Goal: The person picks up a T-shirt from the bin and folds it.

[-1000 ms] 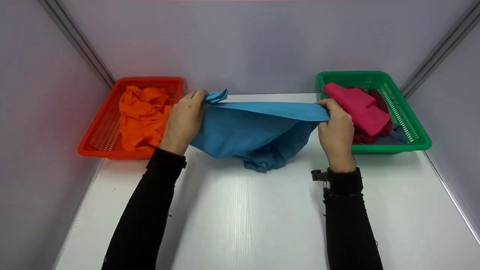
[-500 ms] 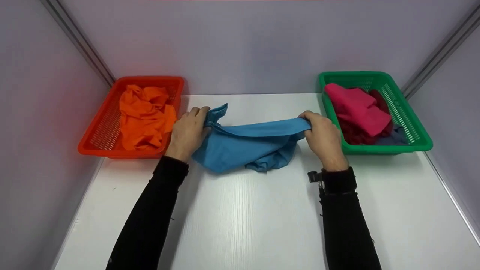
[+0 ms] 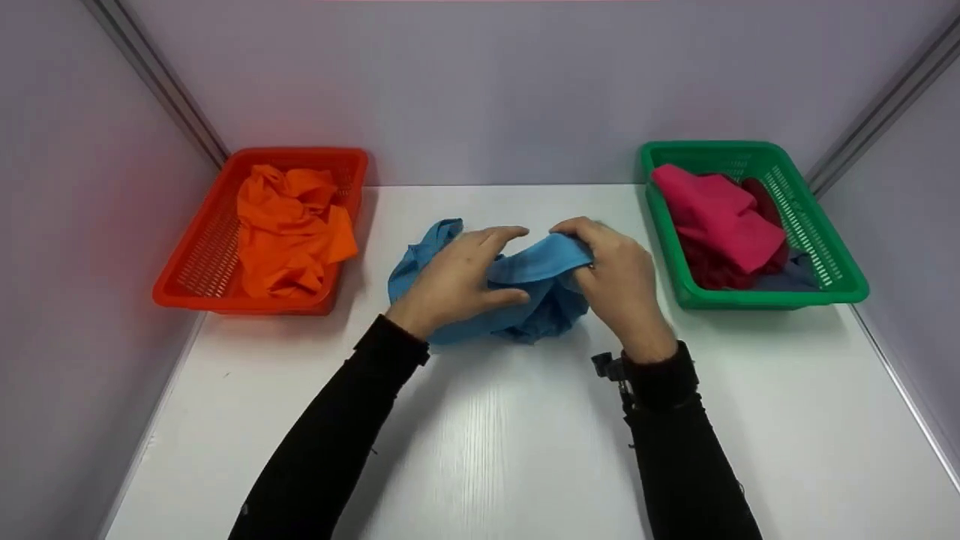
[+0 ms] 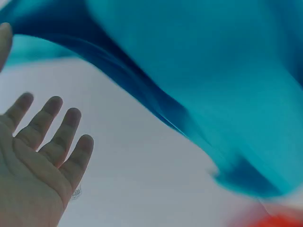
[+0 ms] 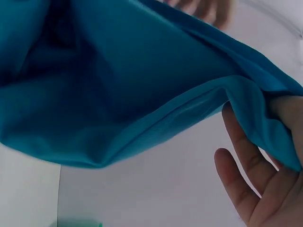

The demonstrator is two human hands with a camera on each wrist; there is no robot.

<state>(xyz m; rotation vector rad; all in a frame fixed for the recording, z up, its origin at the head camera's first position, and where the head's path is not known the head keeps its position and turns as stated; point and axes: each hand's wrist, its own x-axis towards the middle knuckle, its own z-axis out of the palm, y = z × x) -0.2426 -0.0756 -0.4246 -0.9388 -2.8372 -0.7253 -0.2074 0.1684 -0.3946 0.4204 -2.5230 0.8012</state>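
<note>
A crumpled blue cloth (image 3: pixel 541 261) lies bunched in the middle of the table, one banded edge raised at its right end. My right hand (image 3: pixel 619 281) pinches that edge between thumb and fingers; in the right wrist view the cloth (image 5: pixel 142 94) passes through the right hand (image 5: pixel 270 189). Over the cloth's left part is my left hand (image 3: pixel 457 281), thumb and fingers spread apart, hiding some of the fabric. The left wrist view has the left hand (image 4: pixel 42 161) with straight fingers and nothing in them, the cloth hanging beyond.
An orange-red basket (image 3: pixel 187 300) with an orange cloth (image 3: pixel 289 232) stands at the left. At the right a green basket (image 3: pixel 757 298) holds a pink cloth (image 3: pixel 724 217) over dark red and grey-blue ones. Grey walls (image 3: pixel 510 90) enclose the white table (image 3: pixel 480 450).
My left hand has let go of the cloth's left end and moved right over it. The right hand has come left and lower with its edge; the stretched cloth has slackened and bunched up.
</note>
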